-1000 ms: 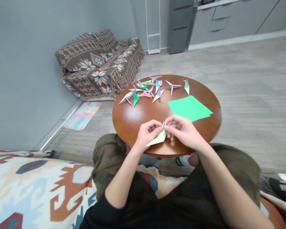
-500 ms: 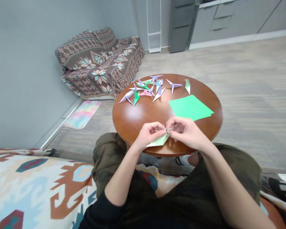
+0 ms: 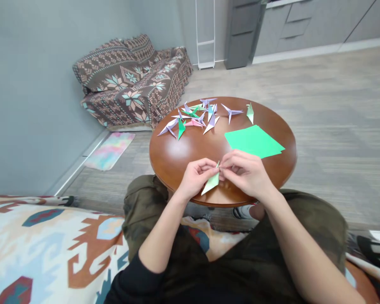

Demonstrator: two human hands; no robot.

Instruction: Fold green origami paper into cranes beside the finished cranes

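Note:
Over the near edge of a round brown wooden table (image 3: pixel 174 156), both my hands pinch a small pale green folded paper piece (image 3: pixel 211 183). My left hand (image 3: pixel 196 177) grips its left side with curled fingers. My right hand (image 3: pixel 245 173) pinches its upper tip from the right. The piece's long point hangs down and to the left, just above the tabletop. Beyond my right hand, flat green paper sheets (image 3: pixel 253 141) lie on the table.
Several folded paper cranes (image 3: pixel 196 117) in purple, green, pink and blue lie at the table's far side, one pale green crane (image 3: pixel 249 113) apart. A patterned brown sofa (image 3: pixel 133 82) stands beyond, a pastel mat (image 3: pixel 109 150) on the floor, a patterned blanket (image 3: pixel 50 249) beside my legs.
The folded piece has turned from lying nearly flat to pointing steeply down-left. My fingers have closed together again at its upper tip.

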